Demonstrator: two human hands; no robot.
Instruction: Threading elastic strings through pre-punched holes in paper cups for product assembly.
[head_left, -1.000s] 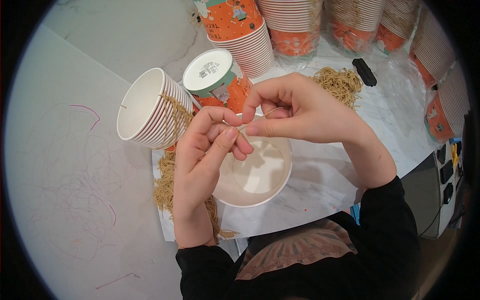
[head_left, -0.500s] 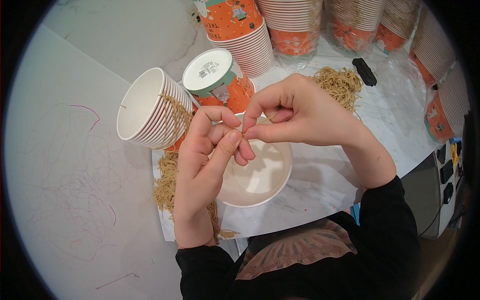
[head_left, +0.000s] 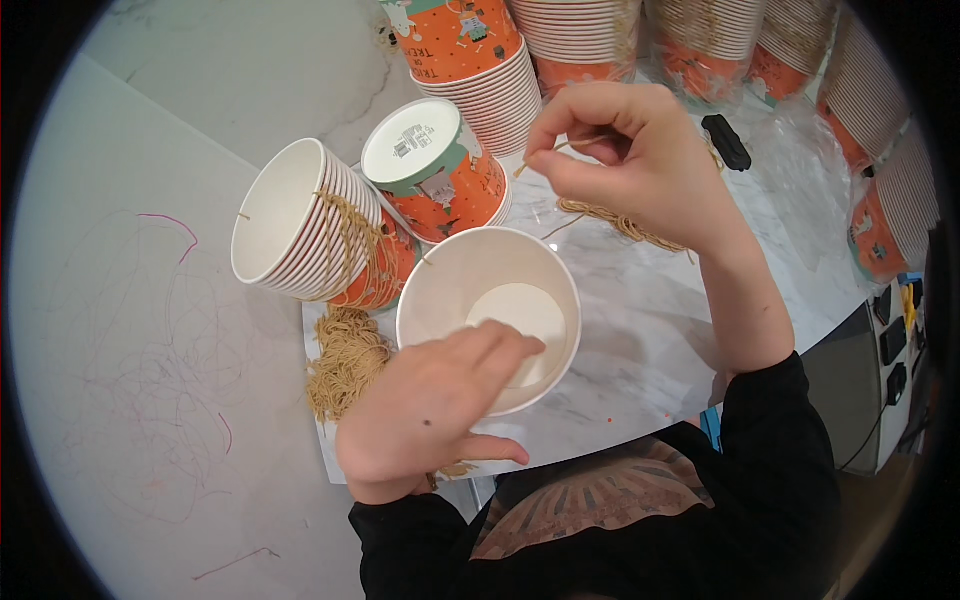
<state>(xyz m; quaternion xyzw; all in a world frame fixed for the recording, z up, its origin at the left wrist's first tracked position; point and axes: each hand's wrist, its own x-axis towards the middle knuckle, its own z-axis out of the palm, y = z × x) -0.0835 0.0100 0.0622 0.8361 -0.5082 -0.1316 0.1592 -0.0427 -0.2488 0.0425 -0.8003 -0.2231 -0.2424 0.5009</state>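
A round paper tub (head_left: 430, 300), white inside, stands in front of me with its mouth up. Over its near left rim reaches my left hand (head_left: 440, 400), back of the hand up, fingers stretched and thumb apart, holding nothing. Whether it touches the tub I cannot tell. Beyond the tub's far right side, my right hand (head_left: 635, 170) pinches a short length of tan string (head_left: 570, 147) between thumb and fingertips. A small piece of string shows at the tub's left rim. Partly behind my right hand lies a tan string heap (head_left: 625, 224).
Nested tubs (head_left: 290, 215) with strings draped over them lie tilted at the left, above another string pile (head_left: 345, 365). An orange tub (head_left: 440, 165) sits upside down beside them. Several tub stacks (head_left: 590, 35), some bagged, line the back. A black object (head_left: 727, 143) lies at the right.
My hands have parted from above the tub. The right moved up and away with the string; the left dropped toward the tub's near rim and its fingers opened.
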